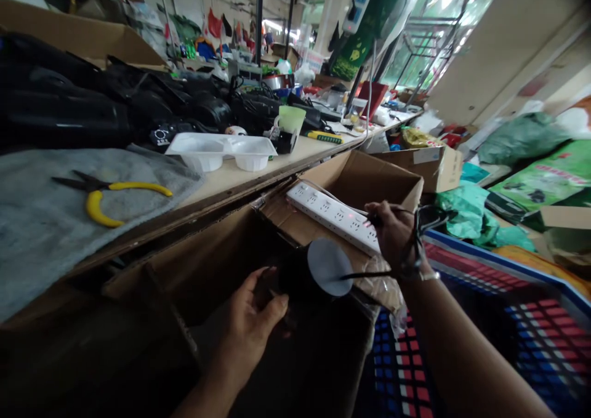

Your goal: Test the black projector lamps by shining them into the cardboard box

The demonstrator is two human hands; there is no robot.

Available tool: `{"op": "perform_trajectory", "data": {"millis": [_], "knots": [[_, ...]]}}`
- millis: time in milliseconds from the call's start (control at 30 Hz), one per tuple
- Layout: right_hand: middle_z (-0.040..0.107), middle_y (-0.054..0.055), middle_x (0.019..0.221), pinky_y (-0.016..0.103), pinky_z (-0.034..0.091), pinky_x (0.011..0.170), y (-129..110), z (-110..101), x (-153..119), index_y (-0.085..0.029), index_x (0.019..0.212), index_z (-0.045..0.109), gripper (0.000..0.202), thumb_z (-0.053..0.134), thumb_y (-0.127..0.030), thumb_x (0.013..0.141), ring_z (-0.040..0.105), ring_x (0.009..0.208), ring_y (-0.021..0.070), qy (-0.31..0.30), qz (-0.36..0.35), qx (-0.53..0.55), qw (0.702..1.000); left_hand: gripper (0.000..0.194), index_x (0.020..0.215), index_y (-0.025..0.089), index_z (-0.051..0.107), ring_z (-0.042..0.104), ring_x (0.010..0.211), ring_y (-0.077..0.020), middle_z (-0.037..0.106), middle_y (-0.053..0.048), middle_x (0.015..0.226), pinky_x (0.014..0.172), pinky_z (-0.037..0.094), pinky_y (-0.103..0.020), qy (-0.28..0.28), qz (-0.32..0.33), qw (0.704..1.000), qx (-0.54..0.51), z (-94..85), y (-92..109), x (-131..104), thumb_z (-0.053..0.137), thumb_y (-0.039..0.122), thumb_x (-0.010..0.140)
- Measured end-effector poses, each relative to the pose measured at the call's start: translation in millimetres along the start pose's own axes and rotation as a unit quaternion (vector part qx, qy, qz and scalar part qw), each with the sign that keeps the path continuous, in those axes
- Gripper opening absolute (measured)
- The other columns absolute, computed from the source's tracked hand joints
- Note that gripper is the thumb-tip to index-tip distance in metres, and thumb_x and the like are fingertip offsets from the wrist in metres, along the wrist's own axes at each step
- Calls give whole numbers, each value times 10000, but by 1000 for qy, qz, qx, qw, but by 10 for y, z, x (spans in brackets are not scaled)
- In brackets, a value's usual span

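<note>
My left hand (pixel 252 316) is closed around a dark cylindrical device (pixel 298 276) with a flat grey round end (pixel 330 267). A black power cord (pixel 369 274) runs from that end toward my right hand (pixel 394 233). There my fingers are pinched together at the right part of a white power strip (pixel 330 213), gripping the cord. The cord's plug is mostly hidden by my fingers, and I cannot tell whether it sits in a socket. More of the cord loops loosely beside my right wrist. Red lights glow on the strip.
The strip lies on a cardboard box (pixel 378 178). An open box (pixel 212 252) is below my left hand, and a blue-rimmed basket (pixel 503 258) stands at right. Yellow-handled pliers (pixel 104 199), a white plastic tray (pixel 215 153) and black devices (pixel 69 113) lie on the bench.
</note>
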State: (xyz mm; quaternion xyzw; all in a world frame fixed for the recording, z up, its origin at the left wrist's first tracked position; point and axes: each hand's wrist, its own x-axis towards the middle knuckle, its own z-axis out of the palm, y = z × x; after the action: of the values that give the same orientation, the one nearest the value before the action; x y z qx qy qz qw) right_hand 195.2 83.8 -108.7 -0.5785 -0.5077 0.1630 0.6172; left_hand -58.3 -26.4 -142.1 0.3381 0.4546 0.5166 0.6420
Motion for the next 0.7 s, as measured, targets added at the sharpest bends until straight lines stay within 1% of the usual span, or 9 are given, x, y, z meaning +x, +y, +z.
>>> {"op": "perform_trajectory", "data": {"millis": [67,133,200,267,367,500,567,633,700], "knots": [[627,52,850,297,488,593,-71,-113,-345,-193,872,576,347,687,-437,652,574,634,139,-22,75,72,994,566,1129,155,462,588,536,-134,605,11,690,464,484,-215,-15,46,999,22,-24,-2,-9,711,355,662],[617,52,943,284,468,557,-186,-282,-806,-232,1003,553,467,753,-355,599,552,597,120,-89,126,101,983,497,1101,169,487,612,606,-147,623,-6,737,519,497,-221,-39,106,991,72,-34,-7,-52,689,364,691],[596,61,1027,300,484,619,-341,-467,-1299,-273,1119,500,578,760,-349,609,591,703,149,-164,150,109,969,422,1077,188,517,636,672,-166,655,-23,762,592,511,-237,-58,160,971,166,-10,-40,-154,664,357,720],[536,91,1178,348,490,741,-517,-627,-1748,-306,1262,377,810,775,-443,570,596,918,221,-187,162,137,959,356,1072,226,552,657,718,-179,685,-28,800,657,518,-247,-68,226,935,266,52,-128,-322,644,302,736],[505,108,1240,386,466,845,-737,-827,-2261,-311,1336,247,1036,778,-564,482,548,1064,287,-127,180,167,961,414,1140,291,536,672,758,-189,701,-21,882,703,515,-249,-109,376,855,339,178,-334,-654,594,200,741],[604,95,1075,395,475,820,-821,-1178,-2716,-291,1225,385,770,748,-486,575,593,965,294,-47,207,135,968,502,1240,232,452,660,686,-211,689,-63,838,664,518,-296,-204,489,754,388,301,-469,-1108,538,197,747],[626,82,1014,409,480,793,-812,-1395,-2936,-293,1141,466,668,756,-443,558,596,931,308,-33,199,123,972,476,1215,223,477,649,753,-234,667,-85,860,698,519,-330,-217,521,714,414,317,-442,-1335,542,213,744],[621,63,1030,432,472,804,-850,-1601,-3188,-312,1128,481,697,773,-440,509,583,947,319,-30,192,135,971,496,1230,240,474,602,960,-286,615,-129,1058,788,504,-386,-204,541,690,436,298,-432,-1569,554,238,740],[593,44,1086,434,446,855,-958,-1769,-3444,-322,1153,456,788,801,-437,453,560,992,306,-34,207,153,966,607,1327,240,378,468,1176,-330,463,-150,1314,881,466,-435,-194,518,691,465,257,-508,-1772,535,240,741]]}}
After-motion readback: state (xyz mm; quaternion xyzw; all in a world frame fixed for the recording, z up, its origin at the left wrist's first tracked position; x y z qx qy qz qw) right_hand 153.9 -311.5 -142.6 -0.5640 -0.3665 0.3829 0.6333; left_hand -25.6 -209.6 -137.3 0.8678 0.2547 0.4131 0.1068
